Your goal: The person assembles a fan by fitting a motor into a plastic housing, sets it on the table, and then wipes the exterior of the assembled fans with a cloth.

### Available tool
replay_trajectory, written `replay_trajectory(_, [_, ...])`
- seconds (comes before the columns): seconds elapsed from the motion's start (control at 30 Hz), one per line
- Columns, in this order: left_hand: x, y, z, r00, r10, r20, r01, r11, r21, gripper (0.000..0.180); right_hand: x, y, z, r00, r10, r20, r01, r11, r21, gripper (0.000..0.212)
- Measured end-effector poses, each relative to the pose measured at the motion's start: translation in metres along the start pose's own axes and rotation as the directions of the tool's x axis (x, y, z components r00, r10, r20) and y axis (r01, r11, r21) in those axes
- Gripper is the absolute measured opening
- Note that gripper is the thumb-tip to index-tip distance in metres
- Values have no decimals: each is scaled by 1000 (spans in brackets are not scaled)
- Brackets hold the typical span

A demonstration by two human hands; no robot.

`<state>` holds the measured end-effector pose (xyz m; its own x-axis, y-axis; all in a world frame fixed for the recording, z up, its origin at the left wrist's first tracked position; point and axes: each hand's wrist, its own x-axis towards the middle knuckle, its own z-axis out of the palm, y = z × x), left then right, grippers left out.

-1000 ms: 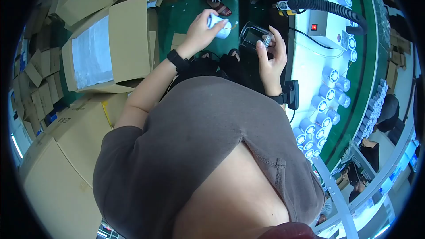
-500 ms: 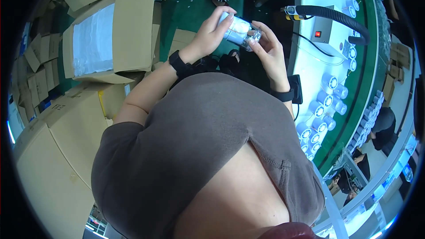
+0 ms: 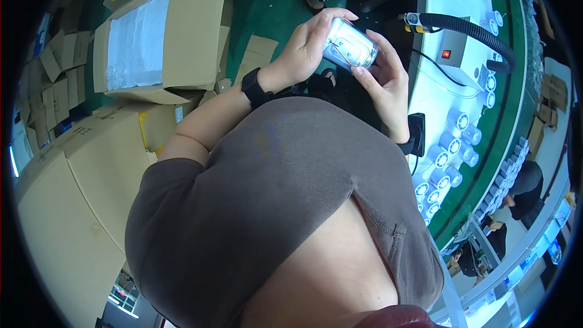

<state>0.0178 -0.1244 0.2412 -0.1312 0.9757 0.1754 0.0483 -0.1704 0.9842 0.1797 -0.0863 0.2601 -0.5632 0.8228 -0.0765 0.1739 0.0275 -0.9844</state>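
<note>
Between my two hands, out in front of my body, is a pale blue-white cylindrical device (image 3: 350,47) with a clear end and a thin reddish wire showing on its side. It lies tilted, its clear end toward the right. My left hand (image 3: 313,42) is closed around the left end, thumb along the near side. On the right end, my right hand (image 3: 387,76) grips with its thumb below and fingers behind. The palm sides of both hands are partly hidden. Dark bands circle both wrists.
At right a white workbench (image 3: 419,100) carries several similar cylinders (image 3: 450,143), a grey box with a red switch (image 3: 461,54) and a black corrugated hose (image 3: 480,26). Left stands an open carton (image 3: 194,36) beside a large closed carton (image 3: 79,206). Other people (image 3: 525,185) sit far right.
The device has turned in my hands, so its side with the wire now faces up. Both hands appear slightly further right, as does much of the surrounding scene.
</note>
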Motion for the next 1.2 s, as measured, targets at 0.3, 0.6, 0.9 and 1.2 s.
replay_trajectory(0.3, [0,3,6,997,-75,22,77,994,-81,47,-6,0,1,996,-74,-50,73,997,-20,51])
replay_trajectory(0.6, [2,15,6,979,-169,115,174,984,-36,46,-13,-9,3,986,-152,-68,136,970,-200,51])
replay_trajectory(0.9, [-6,16,5,962,-245,119,260,955,-139,44,-18,-3,17,987,-141,-79,121,968,-222,50])
replay_trajectory(1.2, [12,-16,23,794,-387,469,576,725,-377,56,-31,17,-6,964,-90,-251,34,975,-219,44])
